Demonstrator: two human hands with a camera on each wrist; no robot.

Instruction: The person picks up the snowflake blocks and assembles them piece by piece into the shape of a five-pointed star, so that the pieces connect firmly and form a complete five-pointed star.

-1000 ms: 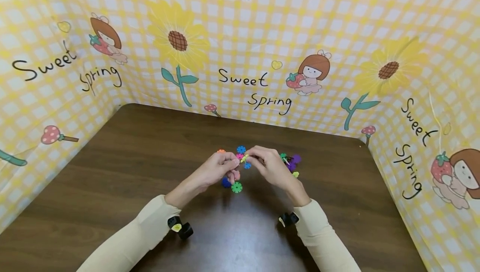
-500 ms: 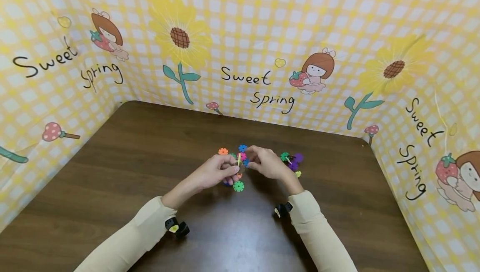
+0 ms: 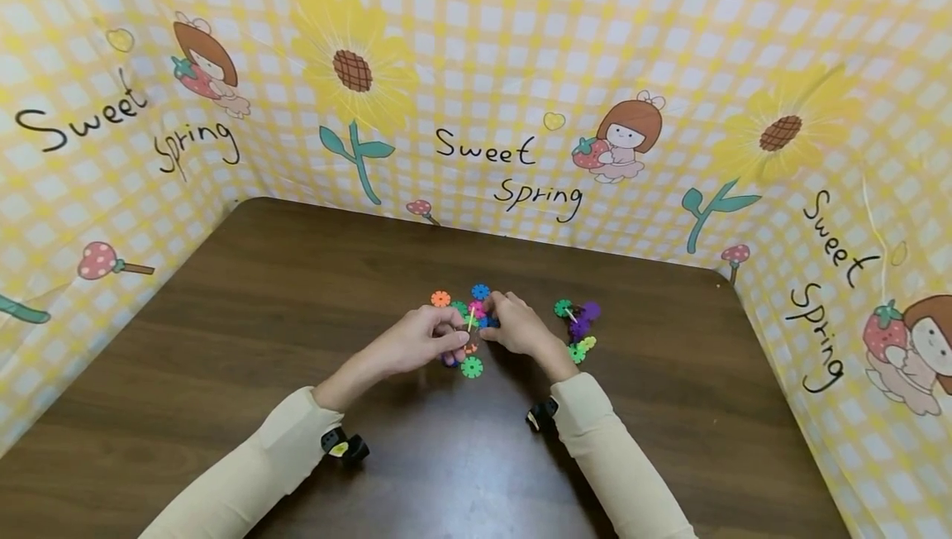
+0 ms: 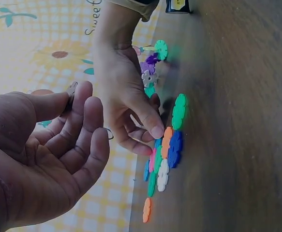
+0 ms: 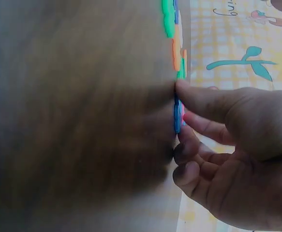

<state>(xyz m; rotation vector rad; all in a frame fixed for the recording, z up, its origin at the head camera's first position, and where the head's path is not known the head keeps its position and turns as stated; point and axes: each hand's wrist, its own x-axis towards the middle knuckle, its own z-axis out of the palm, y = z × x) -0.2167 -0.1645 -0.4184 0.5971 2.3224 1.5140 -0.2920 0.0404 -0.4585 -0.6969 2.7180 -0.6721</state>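
Head view: cluster of snowflake discs (image 3: 476, 316) flat on brown table (image 3: 223, 357), centre. Right hand (image 3: 521, 328) pinches a blue disc (image 5: 177, 116) at the table surface, thumb and fingers curled round its edge. Left hand (image 3: 416, 342) beside it, apparently pinching a thin yellow-green piece (image 3: 471, 320); wrist view too dark to confirm. Loose green disc (image 3: 471, 368) nearer; purple-green group (image 3: 580, 324) apart, right. Risk: thin disc slipping from fingertips, scattering neighbours.

A dark wooden worktop (image 3: 223, 341) is walled on three sides by a yellow checked backdrop (image 3: 669, 43) printed with sunflowers, cartoon girls holding strawberries, and "Sweet Spring" lettering.
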